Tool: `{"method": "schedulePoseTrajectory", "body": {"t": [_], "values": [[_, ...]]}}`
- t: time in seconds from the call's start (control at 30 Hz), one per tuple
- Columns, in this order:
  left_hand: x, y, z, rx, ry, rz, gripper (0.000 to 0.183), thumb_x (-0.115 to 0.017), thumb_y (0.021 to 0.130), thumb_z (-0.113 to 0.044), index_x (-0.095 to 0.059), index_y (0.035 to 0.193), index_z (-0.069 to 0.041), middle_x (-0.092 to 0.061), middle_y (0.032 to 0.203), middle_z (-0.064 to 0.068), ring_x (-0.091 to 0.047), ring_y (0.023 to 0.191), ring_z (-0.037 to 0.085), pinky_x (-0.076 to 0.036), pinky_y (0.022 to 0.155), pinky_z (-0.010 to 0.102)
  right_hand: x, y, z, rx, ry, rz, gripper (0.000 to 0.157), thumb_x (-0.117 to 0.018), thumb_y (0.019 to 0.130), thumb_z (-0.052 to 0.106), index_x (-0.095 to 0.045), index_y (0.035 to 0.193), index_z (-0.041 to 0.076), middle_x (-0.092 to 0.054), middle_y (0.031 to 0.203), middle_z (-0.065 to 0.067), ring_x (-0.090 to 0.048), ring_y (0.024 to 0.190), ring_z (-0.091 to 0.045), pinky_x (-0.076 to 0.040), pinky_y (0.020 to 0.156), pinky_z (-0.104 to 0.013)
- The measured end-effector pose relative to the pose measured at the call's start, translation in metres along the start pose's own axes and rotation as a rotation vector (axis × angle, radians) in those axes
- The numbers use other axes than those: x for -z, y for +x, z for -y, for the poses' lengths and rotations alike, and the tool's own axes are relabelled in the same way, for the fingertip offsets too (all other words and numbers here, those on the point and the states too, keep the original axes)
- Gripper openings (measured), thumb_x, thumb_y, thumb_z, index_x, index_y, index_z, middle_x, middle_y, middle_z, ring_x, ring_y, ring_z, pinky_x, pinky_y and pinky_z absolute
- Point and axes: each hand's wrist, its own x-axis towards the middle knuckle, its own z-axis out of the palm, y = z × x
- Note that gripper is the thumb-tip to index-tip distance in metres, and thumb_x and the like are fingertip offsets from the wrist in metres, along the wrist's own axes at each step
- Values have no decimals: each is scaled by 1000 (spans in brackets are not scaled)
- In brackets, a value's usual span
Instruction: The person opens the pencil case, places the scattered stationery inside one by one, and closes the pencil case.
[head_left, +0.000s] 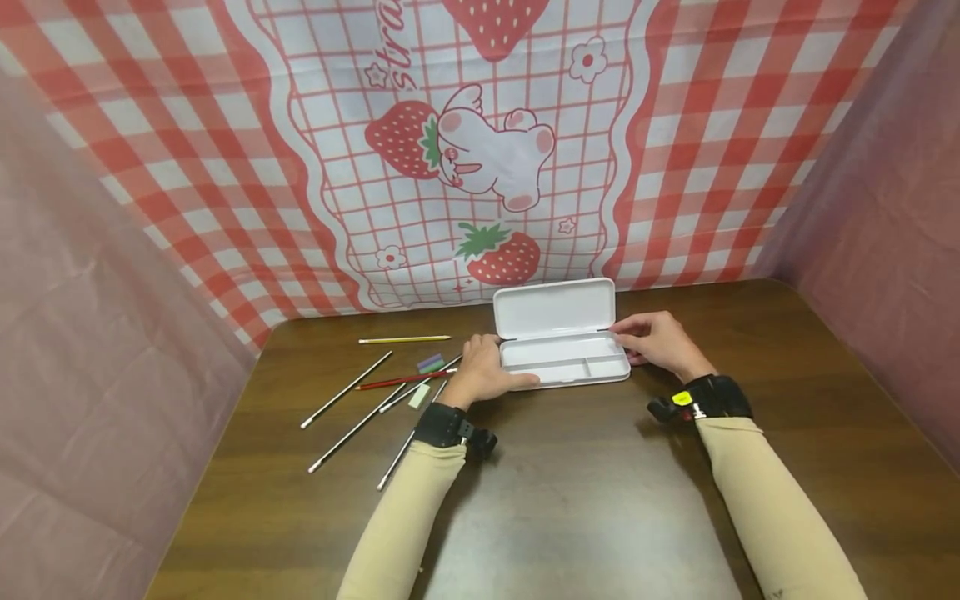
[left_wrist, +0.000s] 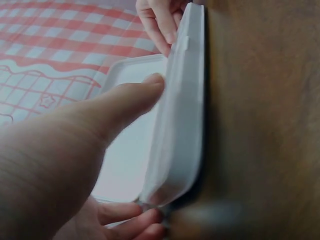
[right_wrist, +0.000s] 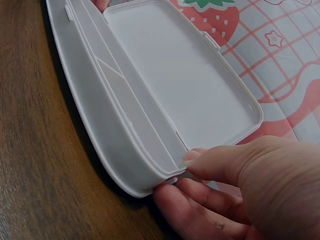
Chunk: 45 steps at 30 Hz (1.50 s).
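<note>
A white pencil case (head_left: 566, 382) lies on the table with its lid (head_left: 555, 308) raised and leaning back. Dividers split its inside into compartments, and no items show in them. My left hand (head_left: 482, 371) holds the case's left end, the thumb over the front edge and the fingers (left_wrist: 132, 222) around the end. At the opposite end my right hand (head_left: 660, 343) grips the case near the hinge. In the right wrist view its thumb (right_wrist: 212, 162) lies on the rim and its fingers sit against the outside wall.
Left of the case lie several dark striped pencils (head_left: 347, 389), a red pencil (head_left: 393, 382) and a yellow pencil (head_left: 405, 339). Among them are a pale eraser (head_left: 419, 397) and a purple-and-green block (head_left: 431, 363). A strawberry-print cloth (head_left: 480, 242) hangs behind the wooden table (head_left: 585, 483).
</note>
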Motion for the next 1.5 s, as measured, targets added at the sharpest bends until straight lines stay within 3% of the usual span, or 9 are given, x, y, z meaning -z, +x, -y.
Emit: {"method": "schedulePoseTrajectory", "body": {"t": [0.23, 0.33, 0.5, 0.6, 0.8, 0.87, 0.93, 1.17, 1.5], "values": [[-7, 27, 35, -71, 112, -24, 99, -83, 90, -69, -60, 150, 7, -65, 140, 25, -60, 136, 41, -51, 119, 51, -1, -1, -2, 4, 7, -6, 38, -76, 107, 14, -73, 138, -9, -71, 117, -25, -71, 80, -12, -66, 72, -21], [-1, 28, 33, -54, 217, -71, 89, -79, 95, -65, -63, 149, 4, -68, 142, 24, -63, 139, 42, -54, 118, 55, -1, -1, -3, -2, 15, -10, 37, -76, 107, 14, -74, 137, -8, -71, 117, -25, -71, 81, -12, -66, 72, -21], [-5, 37, 45, -57, 314, -199, 78, -75, 99, -65, -65, 151, -7, -71, 140, 15, -67, 134, 37, -59, 104, 55, -3, 1, -4, -16, 32, -24, 38, -76, 107, 15, -74, 138, -8, -71, 116, -23, -71, 81, -12, -67, 73, -22], [-9, 40, 58, -133, 304, -304, 69, -76, 99, -64, -67, 147, -15, -73, 132, 8, -69, 126, 33, -59, 93, 52, -3, 1, -4, -20, 31, -29, 39, -76, 107, 15, -74, 138, -7, -71, 116, -23, -70, 82, -14, -67, 74, -22], [18, -4, 32, -321, 258, -421, 45, -80, 102, -38, -74, 135, -9, -78, 123, 10, -70, 118, 33, -55, 87, 53, -3, 0, -2, -25, 16, -35, 38, -76, 107, 15, -74, 138, -6, -71, 118, -25, -70, 82, -15, -66, 73, -21], [31, -23, 18, -348, 243, -424, 41, -81, 102, -31, -75, 133, -5, -79, 122, 13, -71, 119, 35, -57, 91, 53, -3, 0, -2, -24, 19, -33, 38, -76, 107, 15, -74, 138, -7, -71, 117, -25, -70, 82, -15, -66, 73, -21], [37, -30, 18, -368, 253, -446, 37, -81, 102, -28, -76, 130, -4, -80, 121, 14, -72, 116, 35, -58, 91, 51, -3, 0, -1, -26, 19, -34, 37, -76, 108, 15, -74, 138, -6, -71, 115, -23, -69, 81, -15, -66, 73, -21], [59, -38, 38, -397, 283, -453, 37, -82, 101, -22, -76, 132, -1, -81, 119, 18, -73, 113, 36, -62, 96, 52, -3, -3, 2, 2, 35, -35, 34, -74, 108, 11, -74, 135, -10, -71, 110, -20, -68, 80, -11, -65, 71, -21], [90, -48, 79, -349, 378, -421, 38, -80, 101, -21, -75, 132, 1, -80, 124, 21, -72, 117, 40, -62, 101, 54, -3, -2, 1, -13, 28, -27, 36, -74, 108, 13, -74, 137, -7, -69, 111, -20, -67, 82, -15, -65, 73, -20]]}}
